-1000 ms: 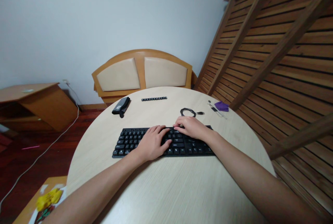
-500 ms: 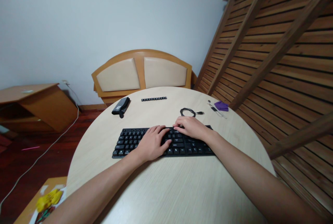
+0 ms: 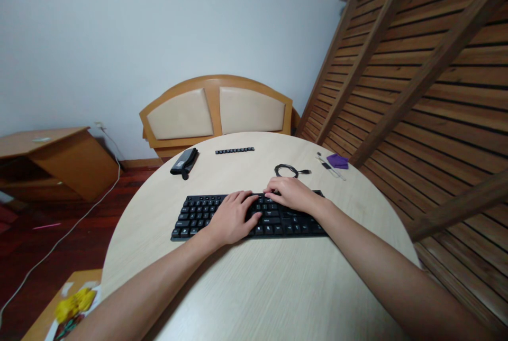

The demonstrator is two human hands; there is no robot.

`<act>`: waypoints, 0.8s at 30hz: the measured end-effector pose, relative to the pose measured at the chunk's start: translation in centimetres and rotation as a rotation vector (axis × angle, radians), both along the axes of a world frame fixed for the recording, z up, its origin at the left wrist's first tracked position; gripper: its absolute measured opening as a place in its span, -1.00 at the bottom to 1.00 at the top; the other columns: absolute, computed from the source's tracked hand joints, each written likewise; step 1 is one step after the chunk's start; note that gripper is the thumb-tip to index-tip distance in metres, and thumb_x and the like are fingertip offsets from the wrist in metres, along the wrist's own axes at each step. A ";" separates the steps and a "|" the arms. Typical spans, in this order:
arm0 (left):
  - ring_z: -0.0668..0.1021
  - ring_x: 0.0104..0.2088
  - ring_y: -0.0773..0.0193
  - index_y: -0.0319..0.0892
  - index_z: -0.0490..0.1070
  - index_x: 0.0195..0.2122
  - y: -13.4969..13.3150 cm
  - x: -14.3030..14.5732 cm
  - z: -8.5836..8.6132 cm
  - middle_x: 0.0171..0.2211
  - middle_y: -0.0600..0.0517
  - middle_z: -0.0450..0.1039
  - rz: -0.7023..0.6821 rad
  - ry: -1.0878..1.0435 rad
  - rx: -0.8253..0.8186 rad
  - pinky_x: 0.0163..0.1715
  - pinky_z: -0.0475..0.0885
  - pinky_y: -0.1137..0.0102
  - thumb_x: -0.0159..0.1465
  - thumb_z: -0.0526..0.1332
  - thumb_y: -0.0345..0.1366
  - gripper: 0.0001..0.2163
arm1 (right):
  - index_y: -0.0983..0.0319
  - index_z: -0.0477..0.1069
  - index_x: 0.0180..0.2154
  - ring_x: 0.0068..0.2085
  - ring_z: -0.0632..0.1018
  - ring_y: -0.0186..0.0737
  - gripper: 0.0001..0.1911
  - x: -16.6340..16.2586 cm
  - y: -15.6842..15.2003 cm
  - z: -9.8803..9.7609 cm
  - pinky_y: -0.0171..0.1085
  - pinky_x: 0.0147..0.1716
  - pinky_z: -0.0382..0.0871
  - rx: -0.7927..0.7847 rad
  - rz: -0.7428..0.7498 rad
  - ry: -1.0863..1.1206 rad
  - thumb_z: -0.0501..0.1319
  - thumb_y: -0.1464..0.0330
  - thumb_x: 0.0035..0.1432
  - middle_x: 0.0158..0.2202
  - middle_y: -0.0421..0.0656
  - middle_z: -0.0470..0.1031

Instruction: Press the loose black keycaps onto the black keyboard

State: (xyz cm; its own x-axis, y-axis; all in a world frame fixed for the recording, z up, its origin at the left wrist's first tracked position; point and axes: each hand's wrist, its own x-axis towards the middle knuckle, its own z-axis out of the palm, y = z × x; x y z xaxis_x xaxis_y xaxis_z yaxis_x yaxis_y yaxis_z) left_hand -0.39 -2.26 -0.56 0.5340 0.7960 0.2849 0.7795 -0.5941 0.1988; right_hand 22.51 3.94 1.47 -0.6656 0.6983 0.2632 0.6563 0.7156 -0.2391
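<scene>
A black keyboard lies across the middle of a round pale wooden table. My left hand rests flat on the keys near its centre, fingers stretched out and slightly apart. My right hand lies on the keys just to the right, fingers extended toward the top row. Neither hand holds anything. The hands cover the keyboard's middle part.
Beyond the keyboard lie a row of loose black keycaps, a dark pouch, a coiled black cable and a purple cloth with a small tool. A chair back stands behind; slatted wood leans at right.
</scene>
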 end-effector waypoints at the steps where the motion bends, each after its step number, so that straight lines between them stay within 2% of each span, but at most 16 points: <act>1: 0.41 0.17 0.01 -0.18 0.33 0.21 0.0 0.0 0.0 0.20 -0.14 0.36 0.000 -0.001 0.000 0.23 0.27 0.10 0.40 0.08 -0.07 -0.56 | 0.22 0.57 -0.22 -0.18 0.58 -0.15 -0.82 0.0 0.0 0.0 -0.26 -0.18 0.36 0.001 -0.002 0.000 0.20 0.31 0.30 -0.21 -0.09 0.60; 11: 0.41 0.18 0.00 -0.18 0.33 0.21 -0.1 -0.1 0.1 0.20 -0.14 0.36 0.003 0.004 -0.010 0.22 0.27 0.09 0.40 0.07 -0.06 -0.55 | 0.22 0.54 -0.21 -0.15 0.58 -0.12 -0.85 -0.3 -0.1 0.0 -0.24 -0.17 0.37 -0.001 -0.030 -0.002 0.22 0.32 0.28 -0.18 -0.08 0.60; 24: 0.42 0.17 0.00 -0.17 0.34 0.20 -0.1 0.1 0.2 0.19 -0.15 0.37 0.002 -0.011 -0.012 0.23 0.27 0.08 0.39 0.08 -0.07 -0.57 | 0.21 0.55 -0.21 -0.17 0.58 -0.09 -0.85 -0.9 -0.5 0.6 -0.24 -0.21 0.36 0.040 -0.047 -0.126 0.20 0.34 0.30 -0.20 -0.06 0.60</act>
